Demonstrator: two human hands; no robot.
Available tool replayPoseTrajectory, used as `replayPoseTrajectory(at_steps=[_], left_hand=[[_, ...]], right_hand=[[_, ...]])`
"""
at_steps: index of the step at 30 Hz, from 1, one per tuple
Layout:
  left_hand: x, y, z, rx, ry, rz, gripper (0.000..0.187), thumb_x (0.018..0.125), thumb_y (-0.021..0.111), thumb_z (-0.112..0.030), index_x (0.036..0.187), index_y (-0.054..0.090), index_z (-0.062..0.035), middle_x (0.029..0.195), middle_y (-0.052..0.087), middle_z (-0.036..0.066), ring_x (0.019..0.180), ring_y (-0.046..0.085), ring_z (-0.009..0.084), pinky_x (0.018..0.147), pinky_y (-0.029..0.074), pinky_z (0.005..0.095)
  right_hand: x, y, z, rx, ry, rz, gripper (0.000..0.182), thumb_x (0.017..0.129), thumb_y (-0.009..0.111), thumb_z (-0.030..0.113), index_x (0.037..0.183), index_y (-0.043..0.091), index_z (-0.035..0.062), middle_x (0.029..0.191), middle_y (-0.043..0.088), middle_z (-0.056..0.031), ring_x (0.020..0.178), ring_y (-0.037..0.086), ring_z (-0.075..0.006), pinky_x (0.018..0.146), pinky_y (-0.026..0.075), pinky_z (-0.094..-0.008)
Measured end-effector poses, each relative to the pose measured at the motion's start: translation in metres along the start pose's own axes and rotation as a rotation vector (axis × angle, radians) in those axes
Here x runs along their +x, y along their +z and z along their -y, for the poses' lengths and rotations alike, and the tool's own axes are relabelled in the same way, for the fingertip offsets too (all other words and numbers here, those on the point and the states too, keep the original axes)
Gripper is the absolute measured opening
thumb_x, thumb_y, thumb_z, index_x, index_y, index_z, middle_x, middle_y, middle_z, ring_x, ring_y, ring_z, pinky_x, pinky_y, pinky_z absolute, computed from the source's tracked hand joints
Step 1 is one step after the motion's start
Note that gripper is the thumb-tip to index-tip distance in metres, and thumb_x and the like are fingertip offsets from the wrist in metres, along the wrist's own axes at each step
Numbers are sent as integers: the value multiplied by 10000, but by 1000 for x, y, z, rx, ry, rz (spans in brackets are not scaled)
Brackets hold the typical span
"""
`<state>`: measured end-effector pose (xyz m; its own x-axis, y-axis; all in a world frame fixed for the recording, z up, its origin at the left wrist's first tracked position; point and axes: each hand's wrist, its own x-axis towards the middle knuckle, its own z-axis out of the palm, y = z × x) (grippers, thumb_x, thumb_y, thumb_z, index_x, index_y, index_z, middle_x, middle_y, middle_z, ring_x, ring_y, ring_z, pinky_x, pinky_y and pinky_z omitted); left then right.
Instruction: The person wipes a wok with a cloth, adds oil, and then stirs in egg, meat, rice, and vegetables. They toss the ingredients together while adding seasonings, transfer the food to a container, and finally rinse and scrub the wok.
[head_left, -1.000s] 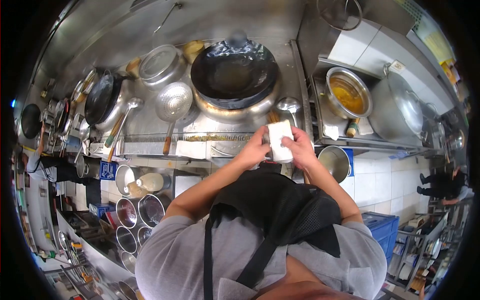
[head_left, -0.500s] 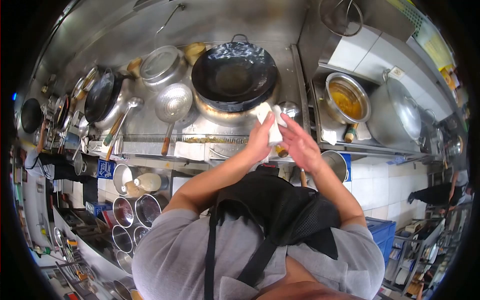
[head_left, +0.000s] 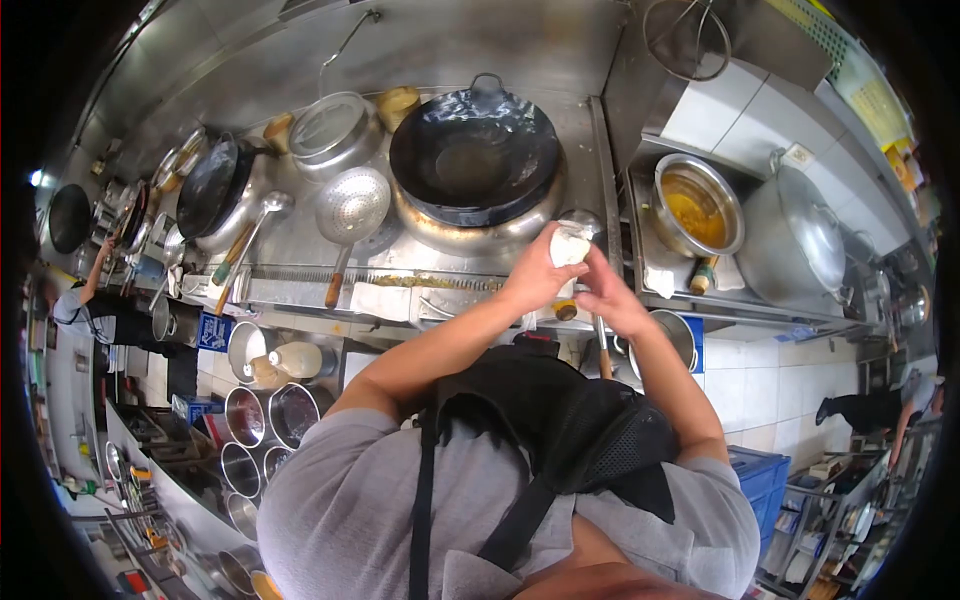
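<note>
As our left hand [head_left: 532, 279] grips the bunched white cloth [head_left: 570, 246] near the wok [head_left: 474, 165], our right hand [head_left: 618, 304] is half-open beside it, contact unclear; we've got the cloth gathered, off the surface [head_left: 584, 150], and how much handling remains, we can't tell.

No text can be read with certainty. White lettering on a blue box [head_left: 215, 332] at the left of the frame and marks on a small wall plate [head_left: 799, 155] at upper right are too small to make out.
</note>
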<state>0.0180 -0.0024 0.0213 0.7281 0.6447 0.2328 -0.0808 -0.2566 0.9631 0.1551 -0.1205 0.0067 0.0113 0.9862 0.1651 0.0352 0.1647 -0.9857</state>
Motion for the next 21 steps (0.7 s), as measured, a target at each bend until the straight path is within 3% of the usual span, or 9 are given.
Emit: replayPoseTrajectory(at_steps=[1, 3, 6, 8, 11, 14, 15, 18, 21], left_hand=[[1, 4, -5, 43, -88, -19, 477, 804, 731, -97, 1203, 487, -5, 1052, 628, 86, 963, 598, 160, 861, 483, 325], [1, 12, -1, 88, -178, -43, 508, 800, 733, -95, 1222, 467, 2, 1069, 621, 98, 988, 588, 168, 875, 478, 335], [-2, 20, 19, -62, -231, -20, 544, 857, 705, -199, 1255, 416, 34, 1155, 584, 143, 1068, 564, 205, 904, 467, 345], [-10, 20, 18, -304, -389, 32, 600, 917, 632, -344, 1282, 375, 56, 1240, 532, 186, 1136, 532, 257, 935, 450, 353], [-30, 25, 15, -331, -394, -54, 645, 944, 558, -446, 1304, 362, 51, 1261, 510, 213, 1146, 523, 292, 957, 433, 368], [-47, 23, 11, -45, -371, -47, 640, 942, 556, -441, 1309, 364, 46, 1251, 519, 232, 1151, 524, 312, 959, 428, 390], [-54, 19, 5, 24, -366, -77, 612, 907, 615, -384, 1281, 388, 45, 1207, 543, 258, 1130, 547, 323, 930, 443, 398], [-82, 6, 14, 237, -462, -198, 576, 856, 670, -298, 1249, 417, 38, 1137, 580, 261, 1073, 586, 329, 889, 461, 398], [-117, 1, 33, 164, -521, -422, 548, 823, 693, -239, 1231, 441, 27, 1055, 616, 243, 992, 623, 323, 850, 478, 391]], right_hand=[[-1, 9, -10, 82, 92, -51, 837, 872, 636, 200, 1521, 114, 121, 1459, 324, -114, 1318, 357, -243, 1051, 331, -378], [0, 19, -28, 206, 161, -130, 819, 884, 624, 220, 1519, 119, 108, 1465, 315, -113, 1327, 342, -242, 1060, 318, -381], [-8, 13, -62, 346, 293, -205, 787, 910, 599, 276, 1507, 135, 60, 1465, 311, -116, 1340, 316, -236, 1073, 302, -388], [-15, 9, -67, 416, 363, -216, 751, 898, 624, 250, 1478, 202, 25, 1418, 382, -118, 1305, 368, -225, 1064, 323, -377], [-12, -1, -44, 170, 413, 5, 684, 877, 660, 221, 1419, 302, 6, 1334, 470, -121, 1240, 444, -217, 1043, 358, -367], [-8, 8, -59, 192, 431, 69, 641, 847, 695, 167, 1368, 360, 6, 1266, 520, -123, 1160, 515, -213, 971, 430, -345], [-3, 16, -55, 172, 505, 114, 628, 832, 707, 132, 1350, 377, 2, 1259, 517, -129, 1125, 536, -206, 905, 474, -326], [3, 24, -95, 175, 537, 332, 638, 823, 709, 101, 1355, 373, -5, 1272, 512, -124, 1128, 544, -202, 880, 492, -312], [4, 61, -78, 199, 368, 242, 711, 810, 705, 73, 1404, 321, 6, 1344, 467, -116, 1222, 491, -207, 1013, 413, -342]])
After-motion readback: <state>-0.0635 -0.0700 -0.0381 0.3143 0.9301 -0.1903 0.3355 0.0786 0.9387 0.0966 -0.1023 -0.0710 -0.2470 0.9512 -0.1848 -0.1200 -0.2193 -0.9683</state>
